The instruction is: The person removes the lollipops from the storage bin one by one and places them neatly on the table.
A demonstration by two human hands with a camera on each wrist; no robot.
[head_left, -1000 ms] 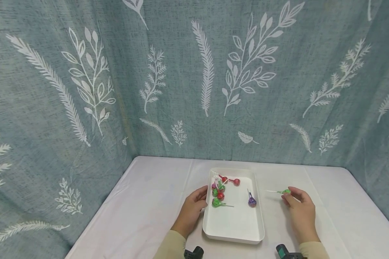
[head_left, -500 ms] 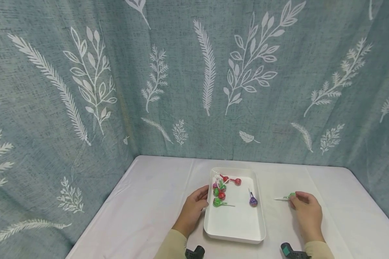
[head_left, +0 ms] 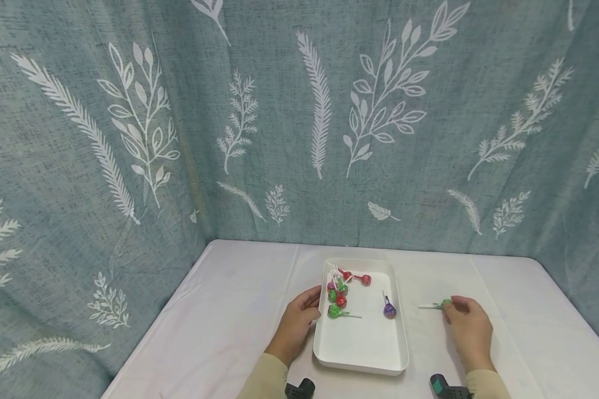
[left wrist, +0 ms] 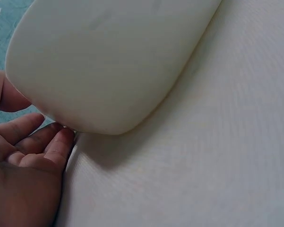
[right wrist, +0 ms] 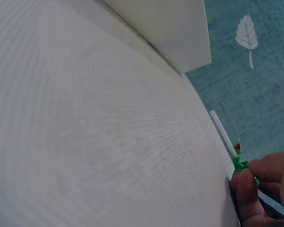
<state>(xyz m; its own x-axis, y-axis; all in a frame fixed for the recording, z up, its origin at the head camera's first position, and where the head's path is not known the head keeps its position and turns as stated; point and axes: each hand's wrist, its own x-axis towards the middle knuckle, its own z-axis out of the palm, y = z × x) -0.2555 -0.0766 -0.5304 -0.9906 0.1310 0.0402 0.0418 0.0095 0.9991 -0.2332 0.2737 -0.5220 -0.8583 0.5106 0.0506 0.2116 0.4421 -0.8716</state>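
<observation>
My right hand (head_left: 471,330) pinches a green-wrapped lollipop (head_left: 445,304) by its candy end, right of the tray. Its white stick points left; in the right wrist view the green wrapper (right wrist: 238,164) shows between thumb and fingertips. My left hand (head_left: 294,318) rests against the outer left wall of a white rectangular tray (head_left: 359,352). From the left wrist, thumb and loosely bent fingers are at the edge of the tray (left wrist: 108,71). Inside the tray, several red and green lollipops (head_left: 341,301) cluster at the upper left. A purple lollipop (head_left: 389,310) lies alone near the right wall.
The tray stands on a table with a white cloth (head_left: 244,293). A blue-green curtain (head_left: 279,138) with white leaf patterns hangs behind the table and along both sides. Within the tray, a green lollipop (head_left: 334,311) lies below the cluster, stick pointing right.
My right hand has moved right and toward me with the green lollipop, then slightly back left. The left hand and the tray have stayed in place.
</observation>
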